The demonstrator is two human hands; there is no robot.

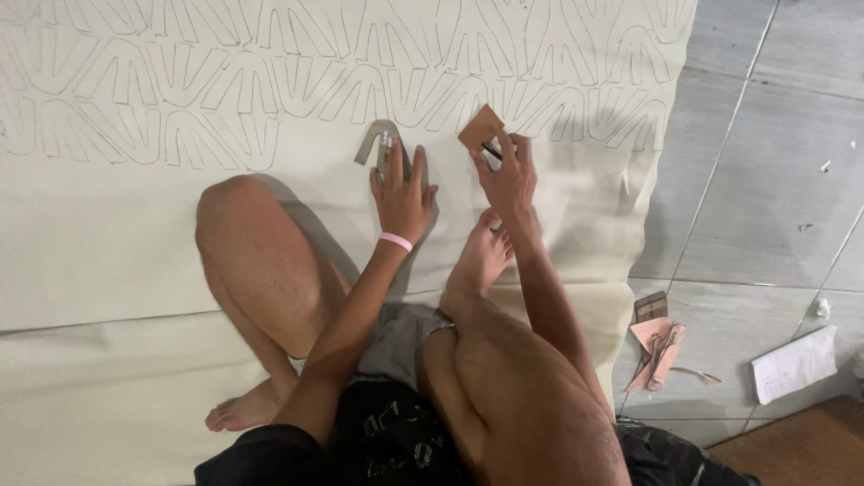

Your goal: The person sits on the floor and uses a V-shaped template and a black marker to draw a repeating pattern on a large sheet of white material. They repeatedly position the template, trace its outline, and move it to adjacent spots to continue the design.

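Nearest you, your knees and bare feet rest on the cream sheet (135,270). Your left hand (401,193), with a pink wristband (396,241), lies flat with fingers spread narrow, pressing down a grey U-shaped template (371,142) whose arch reaches just past your fingertips. Just right of it, your right hand (509,175) pinches a dark pen (491,151) between thumb and fingers, and the same fingers touch a small brown card piece (481,126) lying beyond their tips. Farther off, above both hands, rows of traced outlines (270,81) cover the sheet. Well right of your right fingers, more card pieces (655,346) and a white paper (794,364) lie on the grey tiles (765,180).
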